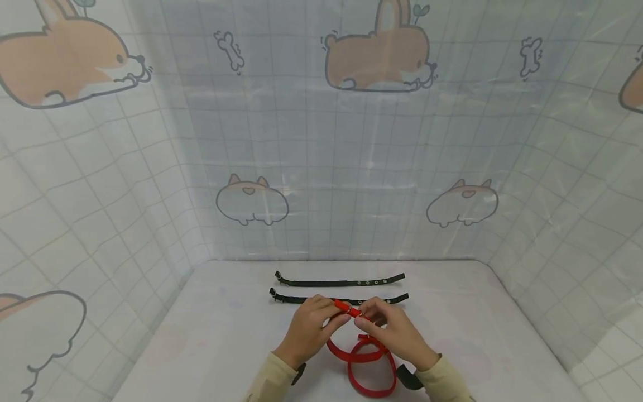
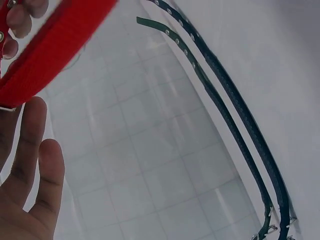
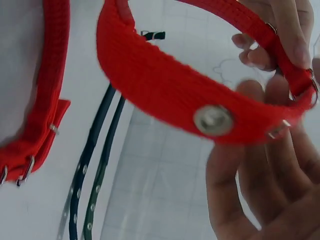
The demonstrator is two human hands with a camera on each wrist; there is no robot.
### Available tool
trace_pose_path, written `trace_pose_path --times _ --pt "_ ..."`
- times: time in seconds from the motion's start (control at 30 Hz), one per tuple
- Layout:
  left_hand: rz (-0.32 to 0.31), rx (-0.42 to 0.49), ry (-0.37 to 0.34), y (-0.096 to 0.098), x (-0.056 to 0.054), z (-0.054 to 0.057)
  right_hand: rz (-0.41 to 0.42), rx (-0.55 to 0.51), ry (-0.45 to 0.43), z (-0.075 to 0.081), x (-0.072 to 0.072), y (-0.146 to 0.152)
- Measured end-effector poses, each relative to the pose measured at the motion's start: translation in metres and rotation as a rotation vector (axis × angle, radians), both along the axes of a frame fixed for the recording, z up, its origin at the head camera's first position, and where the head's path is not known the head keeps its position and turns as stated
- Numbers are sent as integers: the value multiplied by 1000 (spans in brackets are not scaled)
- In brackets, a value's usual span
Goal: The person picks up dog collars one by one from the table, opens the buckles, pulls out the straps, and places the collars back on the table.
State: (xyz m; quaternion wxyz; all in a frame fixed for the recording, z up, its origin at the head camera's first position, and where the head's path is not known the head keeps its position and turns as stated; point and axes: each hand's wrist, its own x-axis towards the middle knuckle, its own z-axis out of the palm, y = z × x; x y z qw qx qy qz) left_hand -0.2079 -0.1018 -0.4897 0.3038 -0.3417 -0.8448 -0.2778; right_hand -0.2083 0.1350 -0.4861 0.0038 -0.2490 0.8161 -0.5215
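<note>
Both hands hold a red collar [image 1: 337,352], bent into a loop, over the front middle of the table. My left hand [image 1: 312,325] pinches its buckle end between thumb and fingers. From the other side, my right hand [image 1: 399,334] grips the band beside the metal ring. The right wrist view shows the right hand's fingers [image 3: 225,170] behind the band, near a round metal eyelet [image 3: 214,120]. A second red collar [image 3: 55,60], buckled into a loop, lies on the table below the hands.
Two dark collars with buckles and eyelets lie stretched out side by side behind the hands, a farther one [image 1: 316,283] and a nearer one [image 1: 290,299]. The white table [image 1: 201,335] is enclosed by a grid-patterned sheet [image 1: 351,223] at the back and sides.
</note>
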Motion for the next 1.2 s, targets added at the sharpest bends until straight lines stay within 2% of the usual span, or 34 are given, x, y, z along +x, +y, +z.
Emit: trace_pose_path --times 0.1,0.23,0.47,0.8,1.03,1.2 --pt "2 -4 11 1 0 0 -19 -21 -8 0 -1 -2" --pt "-1 0 34 -1 -1 0 16 -35 -11 0 -3 -1" --pt "18 -7 17 -6 -4 1 59 -11 -41 1 -7 3" --pt "4 30 1 -1 -7 5 -78 -66 -45 9 -6 -4" --pt "18 13 -19 -3 -11 7 13 -88 15 22 -5 -4" --pt "18 13 -32 -6 -13 8 40 -52 12 17 -12 0"
